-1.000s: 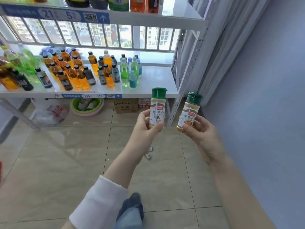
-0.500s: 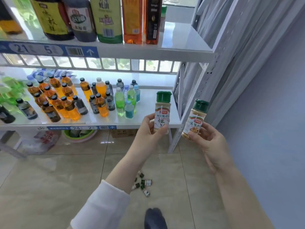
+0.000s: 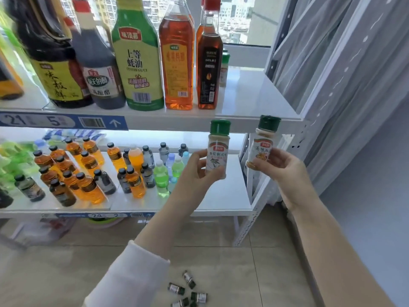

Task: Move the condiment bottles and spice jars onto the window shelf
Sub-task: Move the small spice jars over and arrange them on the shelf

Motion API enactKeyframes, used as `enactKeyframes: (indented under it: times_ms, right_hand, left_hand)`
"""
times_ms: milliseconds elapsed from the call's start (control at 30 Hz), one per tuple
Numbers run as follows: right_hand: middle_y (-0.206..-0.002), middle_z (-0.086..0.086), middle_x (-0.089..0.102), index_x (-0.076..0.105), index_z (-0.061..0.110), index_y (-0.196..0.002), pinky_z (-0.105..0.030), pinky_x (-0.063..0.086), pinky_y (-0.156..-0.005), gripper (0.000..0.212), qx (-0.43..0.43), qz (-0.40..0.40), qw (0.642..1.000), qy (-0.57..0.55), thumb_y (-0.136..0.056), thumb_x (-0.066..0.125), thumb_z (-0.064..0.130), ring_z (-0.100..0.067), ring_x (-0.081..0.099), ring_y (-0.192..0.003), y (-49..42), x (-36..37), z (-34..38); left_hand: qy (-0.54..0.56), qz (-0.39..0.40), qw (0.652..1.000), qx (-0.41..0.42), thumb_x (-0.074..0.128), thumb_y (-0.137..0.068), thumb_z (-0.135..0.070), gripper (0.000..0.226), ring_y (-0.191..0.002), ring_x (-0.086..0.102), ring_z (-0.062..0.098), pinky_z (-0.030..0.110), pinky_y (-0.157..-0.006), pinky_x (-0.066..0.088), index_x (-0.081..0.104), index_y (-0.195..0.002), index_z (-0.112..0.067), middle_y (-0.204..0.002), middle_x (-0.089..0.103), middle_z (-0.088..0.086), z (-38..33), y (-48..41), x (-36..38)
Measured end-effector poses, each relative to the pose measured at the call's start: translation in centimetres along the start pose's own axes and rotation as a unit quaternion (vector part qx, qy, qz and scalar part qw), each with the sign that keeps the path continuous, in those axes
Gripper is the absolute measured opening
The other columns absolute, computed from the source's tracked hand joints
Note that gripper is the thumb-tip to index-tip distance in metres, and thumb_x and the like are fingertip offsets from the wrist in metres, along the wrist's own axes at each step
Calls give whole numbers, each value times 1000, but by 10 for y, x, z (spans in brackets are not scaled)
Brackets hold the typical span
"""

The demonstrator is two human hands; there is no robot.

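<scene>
My left hand (image 3: pixel 194 171) grips a green-capped spice jar (image 3: pixel 218 147) of pale powder, held upright just below the front edge of the window shelf (image 3: pixel 254 100). My right hand (image 3: pixel 281 165) pinches a second green-capped spice jar (image 3: pixel 263 140) with orange-brown powder, tilted slightly, to the right of the first. On the shelf stand several tall condiment bottles: a dark soy bottle (image 3: pixel 55 69), a vinegar bottle (image 3: pixel 99 76), a green oyster sauce bottle (image 3: pixel 138 63), an amber bottle (image 3: pixel 177 60) and a dark oil bottle (image 3: pixel 208 67). Another small spice jar (image 3: pixel 224 67) stands behind them.
The lower shelf (image 3: pixel 221 202) carries many small drink bottles (image 3: pixel 88 169). Several small dark jars (image 3: pixel 188 291) lie on the tiled floor. A white shelf upright (image 3: pixel 254 218) and grey curtains (image 3: pixel 343 85) flank the right side. Bare shelf surface shows right of the oil bottle.
The view has risen and closed in on the shelving. Both hands have lifted their jars from lower-shelf height to just under the upper shelf's front edge.
</scene>
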State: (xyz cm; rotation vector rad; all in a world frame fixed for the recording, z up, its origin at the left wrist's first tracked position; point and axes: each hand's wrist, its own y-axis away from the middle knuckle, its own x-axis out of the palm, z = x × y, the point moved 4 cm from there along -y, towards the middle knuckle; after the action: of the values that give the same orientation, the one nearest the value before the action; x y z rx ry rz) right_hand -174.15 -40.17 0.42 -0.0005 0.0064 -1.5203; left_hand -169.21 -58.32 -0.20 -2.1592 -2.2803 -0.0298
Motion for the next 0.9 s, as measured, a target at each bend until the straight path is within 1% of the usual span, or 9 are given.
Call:
enactKeyframes:
  times_ms: [133,200,267,367,433,533,667,800,900]
  right_hand:
    - [-101,-2,72,60,8,-116,-17,52,-78,53,2,-21,1000,6,-66,77,13,-14,70,-90,-34,7,4]
    - [-102,-2,71,60,8,-117,-12,51,-71,50,0,-25,1000,9,-70,76,11,-16,70,-91,-55,9,9]
    - [-99,-1,72,61,8,-115,-13,53,-70,48,-7,-27,999,16,-70,76,8,-15,70,-89,-79,10,17]
    - [-98,-1,72,61,6,-114,-22,55,-79,47,-29,-26,998,40,-70,77,5,-14,71,-87,-125,9,30]
    - [-100,-4,72,62,7,-112,-26,54,-83,45,-40,-15,997,69,-69,78,6,-18,70,-90,-157,10,37]
    - [-101,-8,71,61,3,-113,-29,55,-85,47,-55,18,993,102,-69,78,5,-19,70,-90,-203,14,44]
    - [-102,-6,69,57,3,-113,-16,54,-70,45,-66,53,985,151,-72,75,2,-7,66,-81,-255,30,46]
    - [-103,-2,63,54,4,-115,-16,46,-67,44,-70,65,973,208,-75,72,5,-11,59,-85,-295,51,41]
    - [-107,-5,64,55,3,-115,-23,49,-76,42,-77,59,971,221,-77,72,10,-15,59,-89,-314,60,35]
  left_hand:
    - [-8,9,1000,18,62,-87,-16,30,-100,63,17,28,-92,48,48,-109,-30,-111,64,2,-10,-33,-5]
    - [-15,13,1000,18,62,-87,-18,31,-101,61,16,28,-91,47,48,-112,-30,-112,63,0,-12,-50,-5]
    - [-11,15,1000,17,62,-86,-19,34,-101,60,15,28,-90,47,49,-116,-28,-113,62,-1,-13,-68,-4]
    - [-9,14,1000,25,63,-85,-19,30,-98,60,9,15,-78,47,51,-108,-34,-109,63,-5,-16,-97,0]
    - [-6,6,1000,26,64,-85,-18,32,-98,60,11,14,-76,48,53,-112,-30,-109,63,-4,-17,-115,4]
    - [-2,-15,1000,25,64,-84,-17,32,-100,61,14,23,-84,51,54,-114,-25,-108,64,-1,-21,-139,12]
    - [-2,-14,1000,14,64,-84,-24,28,-96,62,6,22,-83,51,53,-107,-35,-108,64,-6,-20,-164,24]
    - [6,-23,1000,15,69,-82,-27,31,-94,62,5,18,-80,51,54,-109,-32,-107,65,-5,-17,-182,28]
    - [19,-36,999,22,65,-72,-32,37,-93,63,7,18,-76,51,55,-108,-30,-106,66,-2,-16,-190,28]
